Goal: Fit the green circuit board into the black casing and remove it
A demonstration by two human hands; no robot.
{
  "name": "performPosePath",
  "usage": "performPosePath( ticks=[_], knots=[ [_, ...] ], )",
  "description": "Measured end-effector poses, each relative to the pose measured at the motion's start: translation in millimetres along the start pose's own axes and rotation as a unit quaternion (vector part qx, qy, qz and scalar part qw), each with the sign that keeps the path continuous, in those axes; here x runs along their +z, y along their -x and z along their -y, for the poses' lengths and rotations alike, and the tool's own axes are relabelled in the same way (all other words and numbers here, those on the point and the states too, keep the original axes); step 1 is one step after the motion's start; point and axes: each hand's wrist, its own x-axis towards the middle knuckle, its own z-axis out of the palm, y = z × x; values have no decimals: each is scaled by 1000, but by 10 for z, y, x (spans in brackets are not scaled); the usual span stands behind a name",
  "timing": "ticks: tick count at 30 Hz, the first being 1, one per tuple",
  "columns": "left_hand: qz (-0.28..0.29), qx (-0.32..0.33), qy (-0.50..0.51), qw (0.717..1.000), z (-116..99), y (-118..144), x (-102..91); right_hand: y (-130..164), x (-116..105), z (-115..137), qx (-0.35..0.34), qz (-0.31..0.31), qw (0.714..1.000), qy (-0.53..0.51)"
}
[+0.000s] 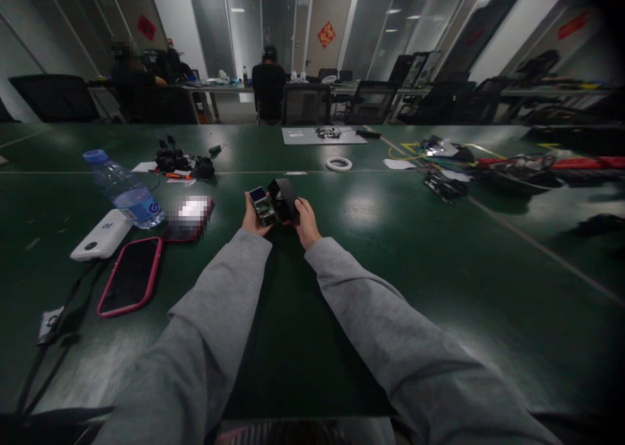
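Note:
Both of my arms, in grey sleeves, reach out over a dark green table [371,263]. My left hand [252,220] holds a small circuit board [262,205] with a little blue screen and green parts. My right hand [306,220] grips a black box-shaped casing [284,199], tilted and pressed against the board's right side. The two hands are close together, just above the table.
To the left lie a pink-edged phone [131,276], a white power bank [101,235] with a cable, a water bottle [124,189] and small black parts [172,159]. A tape ring [338,164], a grey mat [323,136] and tangled wires [449,168] lie farther off. People sit at the far desks.

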Motion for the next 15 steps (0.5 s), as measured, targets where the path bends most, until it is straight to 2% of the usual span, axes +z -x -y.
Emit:
performPosePath(
  ticks=[3,6,9,15],
  knots=[
    [11,-2,-6,1000,8,-15,-16,-77,-70,70,133,7,984,-121],
    [25,-1,-9,1000,20,-46,-43,-95,-139,140,189,55,965,-171],
    [29,3,-17,999,25,-80,-76,-80,-161,160,170,103,966,-167],
    [40,13,-19,999,19,-98,-99,-79,-126,120,138,88,975,-151]
  ],
)
